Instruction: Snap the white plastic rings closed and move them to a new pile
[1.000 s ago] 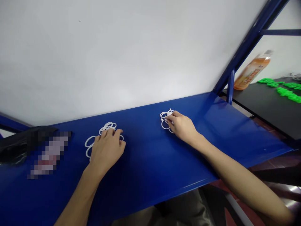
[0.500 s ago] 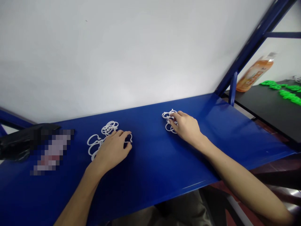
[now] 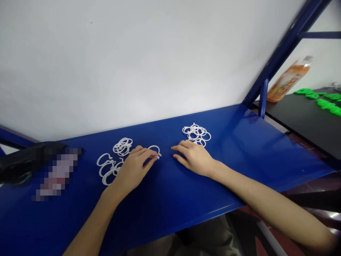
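Note:
Between the thumb and fingers of my left hand (image 3: 133,165) is a white plastic curtain ring (image 3: 154,147), its small knobbed ends showing near the fingertips. Beside and partly behind that hand lie a loose group of open white rings (image 3: 106,172) and a tighter heap of rings (image 3: 123,146). My right hand (image 3: 195,156) holds nothing; its fingers are apart and reach leftward, low over the blue tabletop (image 3: 170,199). Just beyond it rests another pile of white rings (image 3: 199,133), its near edge partly covered by the hand.
A black plastic bag (image 3: 16,163) and a pixelated package (image 3: 58,172) lie at the left. A white wall (image 3: 160,64) rises behind the table. Past the blue frame (image 3: 279,53) at right, an orange drink bottle (image 3: 287,81) and bright green pieces (image 3: 329,106) are on a black surface.
My right hand has left the right pile, moving left and nearer to me with fingers apart. My left hand has shifted right with a ring in its fingers, away from the left group.

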The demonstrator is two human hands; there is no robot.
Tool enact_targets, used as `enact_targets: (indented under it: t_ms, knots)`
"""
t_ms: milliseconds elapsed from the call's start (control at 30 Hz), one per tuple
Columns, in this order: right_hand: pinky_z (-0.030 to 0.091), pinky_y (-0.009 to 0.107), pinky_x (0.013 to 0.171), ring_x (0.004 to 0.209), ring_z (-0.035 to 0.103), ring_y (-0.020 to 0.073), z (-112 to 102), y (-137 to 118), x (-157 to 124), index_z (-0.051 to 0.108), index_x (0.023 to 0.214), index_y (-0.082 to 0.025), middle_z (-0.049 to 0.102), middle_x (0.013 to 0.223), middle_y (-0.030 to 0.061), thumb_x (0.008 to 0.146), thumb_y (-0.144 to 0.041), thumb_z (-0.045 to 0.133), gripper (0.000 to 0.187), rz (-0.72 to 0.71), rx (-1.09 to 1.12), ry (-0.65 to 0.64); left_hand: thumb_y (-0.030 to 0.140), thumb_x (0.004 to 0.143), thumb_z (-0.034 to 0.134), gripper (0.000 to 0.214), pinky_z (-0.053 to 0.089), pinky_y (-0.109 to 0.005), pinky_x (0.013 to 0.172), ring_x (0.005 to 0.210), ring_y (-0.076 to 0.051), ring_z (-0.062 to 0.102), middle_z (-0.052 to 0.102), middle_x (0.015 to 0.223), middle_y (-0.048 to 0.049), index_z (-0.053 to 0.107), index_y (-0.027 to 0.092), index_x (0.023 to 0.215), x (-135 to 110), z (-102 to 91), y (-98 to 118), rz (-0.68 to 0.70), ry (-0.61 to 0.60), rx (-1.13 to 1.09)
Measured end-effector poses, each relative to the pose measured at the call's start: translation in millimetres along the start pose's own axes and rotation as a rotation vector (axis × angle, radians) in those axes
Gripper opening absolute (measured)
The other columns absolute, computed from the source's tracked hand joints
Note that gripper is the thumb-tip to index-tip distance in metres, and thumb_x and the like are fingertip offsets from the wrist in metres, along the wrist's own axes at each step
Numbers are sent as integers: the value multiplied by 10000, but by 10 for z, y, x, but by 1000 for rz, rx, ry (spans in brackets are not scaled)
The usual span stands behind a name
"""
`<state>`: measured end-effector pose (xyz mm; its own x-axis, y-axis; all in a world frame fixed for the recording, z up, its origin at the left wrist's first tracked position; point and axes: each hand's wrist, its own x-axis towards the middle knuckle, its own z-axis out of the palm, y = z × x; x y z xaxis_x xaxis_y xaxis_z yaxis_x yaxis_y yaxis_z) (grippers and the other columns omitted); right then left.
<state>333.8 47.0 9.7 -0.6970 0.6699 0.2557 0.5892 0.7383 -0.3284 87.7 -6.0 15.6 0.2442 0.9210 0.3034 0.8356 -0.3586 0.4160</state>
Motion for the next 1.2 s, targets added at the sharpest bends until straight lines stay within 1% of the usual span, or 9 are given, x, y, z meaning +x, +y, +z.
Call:
enact_targets:
  t_ms: [167, 267, 333, 400, 600, 767, 933, 1067, 1200]
  knots:
    - [527, 443, 998, 1306, 543, 271, 34, -56, -19, 455, 1439, -209, 494, 1492, 146, 996, -333, 541, 468, -99, 229, 75, 405, 949, 583, 307, 590, -304, 701, 750, -160, 712, 712, 874, 1, 583, 269, 1225, -44, 3, 220, -182, -89, -559]
    - [559, 370, 864, 1059, 672, 220, 62, -77, -19, 568, 1232, -185, 688, 1196, 111, 1005, -299, 518, 259, -55, 349, 62, 400, 950, 588, 310, 613, -322, 695, 704, -163, 723, 715, 845, -13, 561, 234, 1211, -52, 85, 279, -226, -128, -790]
    - [543, 308, 750, 849, 688, 176, 82, -82, -15, 594, 1090, -182, 721, 959, 57, 1016, -260, 480, 156, -4, 412, 43, 398, 937, 612, 259, 612, -321, 683, 682, -166, 724, 725, 810, -14, 584, 224, 1128, -47, 156, 276, -250, -126, -835]
    - [522, 282, 724, 788, 674, 155, 97, -82, -10, 595, 1048, -184, 715, 909, 39, 1026, -231, 449, 155, -2, 457, 31, 394, 924, 634, 211, 598, -302, 660, 649, -159, 712, 719, 736, 3, 604, 223, 1042, -40, 214, 254, -263, -107, -817]
    - [512, 304, 770, 826, 662, 174, 127, -57, -13, 657, 1037, -159, 726, 942, 74, 1048, -257, 427, 250, -162, 381, 12, 354, 891, 665, 149, 520, -259, 630, 664, -129, 644, 695, 775, 8, 669, 218, 829, -22, 246, 230, -147, 43, -503]
    - [497, 302, 692, 749, 611, 177, 114, -69, -49, 667, 1008, -134, 688, 847, 86, 1073, -305, 353, 363, -278, 227, 10, 247, 915, 606, 144, 483, -257, 655, 699, -125, 619, 668, 761, 23, 661, 224, 785, -34, 225, 276, -57, 63, -423]
    - [512, 309, 716, 804, 615, 182, 45, -49, -30, 666, 1116, -118, 690, 886, 99, 1078, -302, 339, 376, -357, 180, 69, 345, 919, 640, 166, 487, -264, 650, 672, -130, 615, 673, 764, 22, 660, 231, 800, -20, 179, 245, 23, 86, -309]
    - [520, 313, 780, 936, 627, 195, -17, 156, 32, 680, 1155, -159, 678, 1034, 108, 1039, -211, 445, 267, -178, 57, 144, 447, 944, 588, 257, 509, -371, 855, 922, -228, 658, 713, 982, -49, 685, 215, 997, 0, 114, 104, 37, 138, 132]
    - [476, 290, 674, 857, 593, 202, -59, 442, 67, 704, 1107, -169, 633, 1016, 116, 994, -153, 481, 250, 106, -150, 209, 441, 985, 476, 392, 476, -477, 917, 1073, -345, 616, 686, 1142, -142, 652, 145, 1173, -6, 29, -56, -160, 39, 594]
